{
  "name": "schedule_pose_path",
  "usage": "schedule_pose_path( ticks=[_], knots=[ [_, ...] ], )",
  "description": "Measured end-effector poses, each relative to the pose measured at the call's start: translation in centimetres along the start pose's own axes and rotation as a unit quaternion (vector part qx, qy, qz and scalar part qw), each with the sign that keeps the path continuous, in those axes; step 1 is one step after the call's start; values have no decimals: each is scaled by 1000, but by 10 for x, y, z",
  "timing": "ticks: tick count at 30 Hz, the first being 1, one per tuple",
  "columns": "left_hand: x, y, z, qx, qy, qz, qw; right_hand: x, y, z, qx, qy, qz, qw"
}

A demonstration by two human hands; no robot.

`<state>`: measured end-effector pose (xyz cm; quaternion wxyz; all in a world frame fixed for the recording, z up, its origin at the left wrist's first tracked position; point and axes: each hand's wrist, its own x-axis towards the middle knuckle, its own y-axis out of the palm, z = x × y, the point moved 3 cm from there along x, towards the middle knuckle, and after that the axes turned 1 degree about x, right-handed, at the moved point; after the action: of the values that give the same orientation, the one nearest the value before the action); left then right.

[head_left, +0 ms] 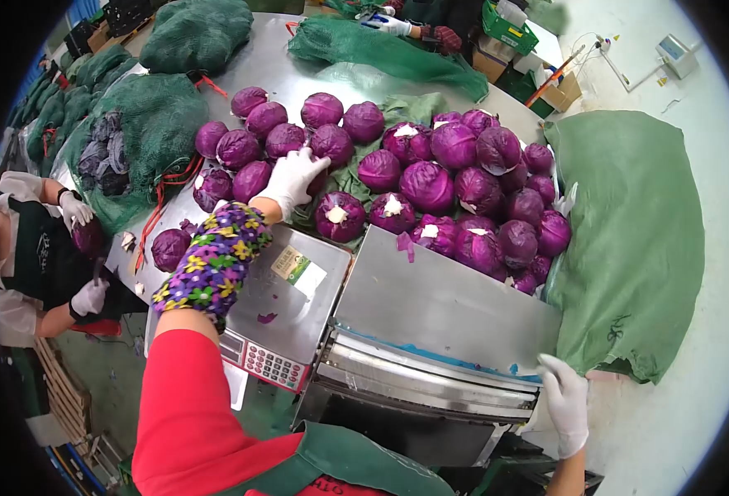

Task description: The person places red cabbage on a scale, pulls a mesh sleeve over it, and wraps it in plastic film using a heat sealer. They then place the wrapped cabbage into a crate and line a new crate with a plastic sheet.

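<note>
1. Touching a red cabbage (321, 179) with the gloved left hand (293, 179), just beyond the scale (253, 289); cannot tell whether grasping it.
2. Holding nothing visible in the gloved right hand (568, 407), loosely open near the right end of the metal wrapping station (455, 302).
3. Lying on the counter (261, 45) around the left hand: many more red cabbages (427, 187), heaped toward the green sack (637, 223).

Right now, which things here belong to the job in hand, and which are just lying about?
Likely in the job:
purple cabbages, gloved left hand among them
digital scale
roller-edged metal machine, right hand at its corner

Probably just lying about:
leaf scrap on the scale
green crate
</note>
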<state>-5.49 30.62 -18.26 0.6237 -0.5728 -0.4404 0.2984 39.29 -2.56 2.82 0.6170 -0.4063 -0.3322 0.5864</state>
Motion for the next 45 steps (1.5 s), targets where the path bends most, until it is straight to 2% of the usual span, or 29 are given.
schedule_pose_path(
  ticks=[1,2,4,6,8,10,11,12,14,16,18,20,22,23,26,27,28,30,31,32,34,36,38,42,45],
  knots=[
    [-11,-17,-3,-11,-20,-79,997,15,6,18,38,-7,16,999],
    [-19,-32,-4,-45,-58,-98,992,32,14,37,57,-52,31,997],
    [-52,-87,-19,-123,-74,-150,978,67,34,76,92,-135,59,985],
    [-97,-127,-29,-196,-89,-107,971,106,64,113,130,-214,84,964],
    [-143,-152,-41,-166,-78,-77,980,141,96,150,145,-255,119,948],
    [-179,-160,-47,-115,-31,-42,992,175,132,179,143,-270,147,941],
    [-206,-133,-49,-60,-43,-76,994,192,153,191,117,-330,124,929],
    [-225,-118,-46,-49,-50,-93,993,205,167,209,92,-295,162,937],
    [-238,-101,-41,-44,-9,-121,992,227,205,234,152,-268,214,927],
    [-234,-113,-40,-127,-45,-62,989,237,237,265,128,-295,250,913],
    [-238,-119,-35,-272,-105,-105,951,218,250,294,154,-334,310,876],
    [-250,-127,-28,-334,-146,-136,921,196,257,309,124,-372,306,868],
    [-269,-126,-13,-333,-219,-145,905,178,245,319,117,-399,304,857],
    [-280,-120,-3,-318,-230,-184,901,174,242,318,118,-377,324,860],
    [-302,-132,24,-384,-277,-239,848,176,239,309,143,-331,339,869],
    [-308,-135,33,-350,-295,-241,856,179,241,305,150,-321,352,866],
    [-314,-137,42,-318,-312,-239,863,182,240,302,138,-337,328,872],
    [-326,-129,56,-379,-370,-264,806,187,239,290,121,-329,317,881],
    [-331,-129,61,-382,-378,-276,797,189,233,285,119,-347,295,882],
    [-336,-130,64,-383,-386,-290,787,187,215,287,49,-311,283,906],
    [-349,-129,73,-386,-396,-292,780,216,219,254,12,-340,198,919],
    [-351,-141,74,-409,-405,-306,758,236,216,236,44,-285,212,934],
    [-355,-141,78,-419,-417,-317,742,246,215,225,11,-243,221,944],
    [-353,-138,84,-435,-407,-309,742,205,217,267,60,-323,235,915],
    [-347,-139,101,-432,-407,-325,736,173,221,309,72,-438,248,861]
  ],
)
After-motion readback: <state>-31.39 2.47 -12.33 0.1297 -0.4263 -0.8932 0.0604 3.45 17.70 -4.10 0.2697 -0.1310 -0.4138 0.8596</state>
